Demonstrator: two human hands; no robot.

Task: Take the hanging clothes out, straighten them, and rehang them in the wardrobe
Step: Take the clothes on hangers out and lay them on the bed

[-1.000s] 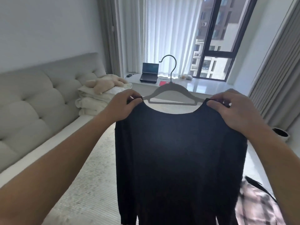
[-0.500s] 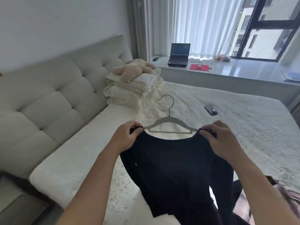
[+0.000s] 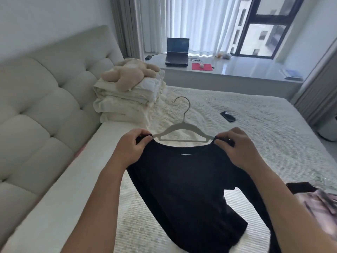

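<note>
I have the black top (image 3: 184, 181) by its two shoulders, still on its pale hanger (image 3: 182, 133), over the bed (image 3: 255, 136). My left hand (image 3: 130, 146) pinches the shoulder at the hanger's nine o'clock end; my right hand (image 3: 237, 145) pinches the one at its three o'clock end, fingers curled over the cloth. The hook points toward twelve o'clock, at the folded bedding (image 3: 127, 99). The body of the top lies partly on the bedspread toward six o'clock, with one edge turned under at about five o'clock.

I judge this to be the straightening step: the garment is out of the wardrobe and I am squaring it on the hanger. Next, I think, both shoulders need to sit evenly on the hanger arms and that folded lower edge must be smoothed flat before I lift it by the hook. Another garment (image 3: 317, 199) lies at four o'clock, near my right forearm; the phone (image 3: 227, 116) is at one o'clock, well apart.
</note>
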